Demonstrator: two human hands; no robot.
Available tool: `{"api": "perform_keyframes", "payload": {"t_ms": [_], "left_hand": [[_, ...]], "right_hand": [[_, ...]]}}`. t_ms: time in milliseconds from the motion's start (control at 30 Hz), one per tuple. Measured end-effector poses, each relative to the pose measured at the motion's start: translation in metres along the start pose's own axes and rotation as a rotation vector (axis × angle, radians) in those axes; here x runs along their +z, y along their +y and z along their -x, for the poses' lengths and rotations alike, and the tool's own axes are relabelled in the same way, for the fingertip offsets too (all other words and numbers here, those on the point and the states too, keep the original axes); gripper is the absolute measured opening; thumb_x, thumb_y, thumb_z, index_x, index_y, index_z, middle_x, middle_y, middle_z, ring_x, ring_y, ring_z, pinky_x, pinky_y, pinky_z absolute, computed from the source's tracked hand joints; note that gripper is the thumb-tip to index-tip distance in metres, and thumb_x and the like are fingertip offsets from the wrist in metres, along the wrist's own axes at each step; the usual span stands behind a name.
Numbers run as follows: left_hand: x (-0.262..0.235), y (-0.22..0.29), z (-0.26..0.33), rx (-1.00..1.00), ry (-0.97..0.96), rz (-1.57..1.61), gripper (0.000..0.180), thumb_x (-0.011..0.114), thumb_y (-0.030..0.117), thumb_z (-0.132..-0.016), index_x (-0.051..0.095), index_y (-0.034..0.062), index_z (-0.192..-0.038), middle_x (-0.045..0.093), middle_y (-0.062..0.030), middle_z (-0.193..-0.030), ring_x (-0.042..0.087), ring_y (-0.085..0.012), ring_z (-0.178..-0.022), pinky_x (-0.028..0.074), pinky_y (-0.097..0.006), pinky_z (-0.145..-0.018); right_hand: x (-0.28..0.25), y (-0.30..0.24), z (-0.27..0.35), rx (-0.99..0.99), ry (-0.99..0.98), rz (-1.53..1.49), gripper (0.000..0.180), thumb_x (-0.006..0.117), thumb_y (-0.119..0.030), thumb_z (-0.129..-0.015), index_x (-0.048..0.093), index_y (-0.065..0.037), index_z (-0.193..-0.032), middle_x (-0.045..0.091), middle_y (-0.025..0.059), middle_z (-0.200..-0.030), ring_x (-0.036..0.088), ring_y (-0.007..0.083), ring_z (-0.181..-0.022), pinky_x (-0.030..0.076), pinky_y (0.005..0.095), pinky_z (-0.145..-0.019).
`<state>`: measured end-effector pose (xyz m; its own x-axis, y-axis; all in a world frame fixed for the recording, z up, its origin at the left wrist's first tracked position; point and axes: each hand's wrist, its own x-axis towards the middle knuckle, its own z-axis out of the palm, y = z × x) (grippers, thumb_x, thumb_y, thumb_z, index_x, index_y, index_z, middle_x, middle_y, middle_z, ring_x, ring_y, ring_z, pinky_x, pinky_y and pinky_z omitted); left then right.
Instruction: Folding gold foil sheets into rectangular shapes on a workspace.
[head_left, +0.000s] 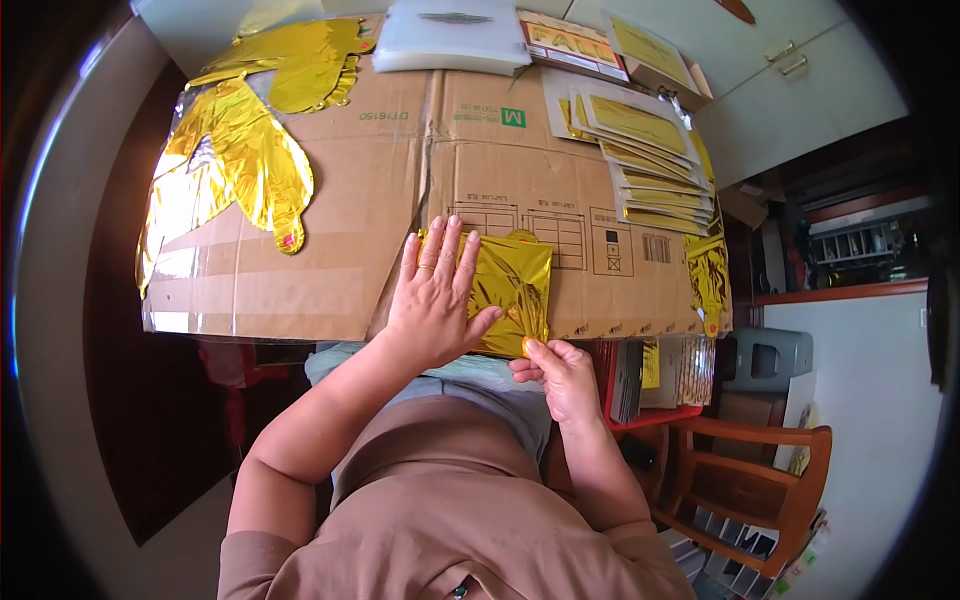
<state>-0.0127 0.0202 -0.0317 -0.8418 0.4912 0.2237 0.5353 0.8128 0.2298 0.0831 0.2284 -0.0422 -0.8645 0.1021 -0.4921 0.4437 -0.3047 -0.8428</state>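
Gold foil (515, 280), probably light and slippery, suits corner holds: right hand (566, 376) pinching at five o'clock, left hand (432, 305) flat at nine.

Cardboard (360, 190): open lane between left hand (432, 303) and gold foil shapes (245, 150). Far edge: barred by clear plastic stack (450, 42) and printed box (572, 47). Far right: fanned foil packets (645, 130) obstruct; bare strip between these and flat foil piece (518, 275).
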Motion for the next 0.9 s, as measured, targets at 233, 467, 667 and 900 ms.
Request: {"api": "perform_keyframes", "payload": {"t_ms": [233,467,667,900], "left_hand": [[-0.005,0.001,0.005,-0.174,0.066,0.060,0.090,0.057,0.062,-0.091,0.030,0.0096,-0.159,0.024,-0.0311,-0.161,0.017,-0.0497,-0.151,0.010,-0.062,-0.121],[-0.044,-0.071,0.029,-0.318,0.315,0.277,0.073,0.060,0.034,-0.098,0.031,0.0015,-0.156,0.029,-0.0281,-0.160,0.025,-0.0450,-0.150,0.018,-0.053,-0.123],[-0.052,-0.062,0.049,-0.157,0.213,0.328,0.058,0.064,0.017,-0.094,0.045,0.0011,-0.148,0.043,-0.0238,-0.153,0.039,-0.0412,-0.144,0.026,-0.053,-0.120],[-0.051,-0.034,0.019,0.161,0.080,0.358,0.066,0.068,0.024,-0.092,0.044,0.0018,-0.149,0.043,-0.0204,-0.155,0.037,-0.0385,-0.146,0.025,-0.053,-0.122]], "right_hand": [[0.000,-0.002,0.000,0.022,0.001,0.028,0.021,0.069,-0.019,-0.098,0.067,0.002,-0.097,0.071,0.0122,-0.082,0.073,0.0195,-0.070,0.060,0.0287,-0.064],[0.001,-0.002,0.001,-0.015,0.014,0.007,0.023,0.071,-0.020,-0.097,0.068,0.002,-0.093,0.074,0.0179,-0.080,0.072,0.0186,-0.064,0.059,0.0280,-0.062],[0.002,-0.002,0.003,0.000,0.028,-0.032,0.021,0.070,-0.018,-0.097,0.068,0.002,-0.092,0.073,0.0157,-0.079,0.072,0.0185,-0.065,0.059,0.0279,-0.062],[-0.005,-0.002,0.001,0.012,-0.028,0.009,0.018,0.069,-0.017,-0.097,0.067,0.001,-0.098,0.072,0.0102,-0.084,0.074,0.0200,-0.073,0.060,0.0293,-0.064]]}}
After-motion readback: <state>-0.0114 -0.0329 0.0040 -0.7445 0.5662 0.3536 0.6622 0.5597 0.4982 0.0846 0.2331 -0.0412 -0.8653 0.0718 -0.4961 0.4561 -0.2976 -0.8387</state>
